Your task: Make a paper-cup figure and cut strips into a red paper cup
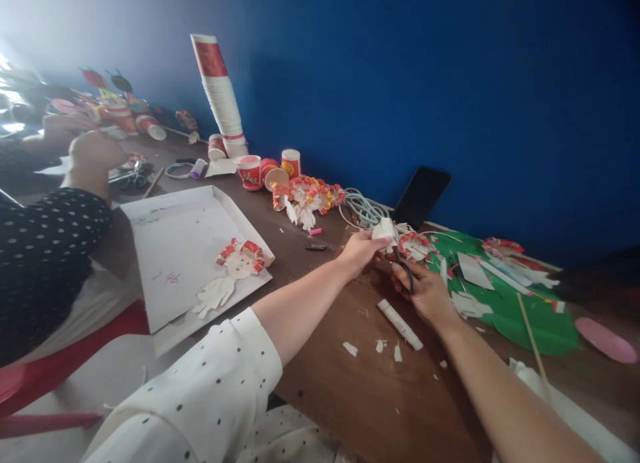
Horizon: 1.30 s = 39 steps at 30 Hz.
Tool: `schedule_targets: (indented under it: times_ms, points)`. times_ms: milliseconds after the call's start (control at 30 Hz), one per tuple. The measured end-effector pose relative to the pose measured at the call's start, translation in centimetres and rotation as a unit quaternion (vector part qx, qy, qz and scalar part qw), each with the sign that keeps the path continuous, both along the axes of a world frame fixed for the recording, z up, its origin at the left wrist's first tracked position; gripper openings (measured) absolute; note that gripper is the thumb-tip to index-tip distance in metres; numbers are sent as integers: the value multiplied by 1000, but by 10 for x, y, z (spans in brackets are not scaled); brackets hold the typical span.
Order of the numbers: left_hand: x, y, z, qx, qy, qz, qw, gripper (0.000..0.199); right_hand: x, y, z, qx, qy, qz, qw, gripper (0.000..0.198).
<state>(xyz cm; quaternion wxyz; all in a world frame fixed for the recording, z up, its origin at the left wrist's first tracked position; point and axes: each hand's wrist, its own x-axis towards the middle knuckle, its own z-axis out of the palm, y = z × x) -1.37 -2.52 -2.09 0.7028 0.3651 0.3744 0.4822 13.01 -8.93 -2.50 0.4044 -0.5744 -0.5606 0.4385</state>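
Observation:
My left hand pinches a small piece of white paper above the brown table. Close beside it, my right hand grips dark-handled scissors, whose blades point up at the paper. Whether the blades touch the paper I cannot tell. Just behind my hands lies a paper figure with a red and orange curled rim. A white tube rests below my right hand, with several paper scraps around it.
A white box lid holds another paper figure. A tall stack of paper cups leans near the blue wall. A phone stands against that wall, beside a green sheet. At left, another person's hands work.

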Motion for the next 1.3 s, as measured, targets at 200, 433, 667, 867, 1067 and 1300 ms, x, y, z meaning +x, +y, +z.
schedule_targets:
  times_ms: [200,433,667,867,1067,1300]
  points:
    - [1,-2,-2,9,14,-8,1000,15,1,3,-6,-18,36,-20,999,49]
    - [2,-3,-2,19,22,-11,1000,15,-1,2,-4,-15,49,-26,998,50]
    - [3,-2,-3,14,8,-14,1000,19,-2,2,-2,-13,31,-30,999,46]
    - [2,-2,-4,18,39,-8,999,17,1,2,-5,3,8,-9,1000,40]
    - [3,1,-10,28,35,-8,999,22,2,2,-5,-2,7,-8,1000,41]
    - [2,2,-9,29,27,-8,999,21,1,0,-3,-1,11,-8,1000,45]
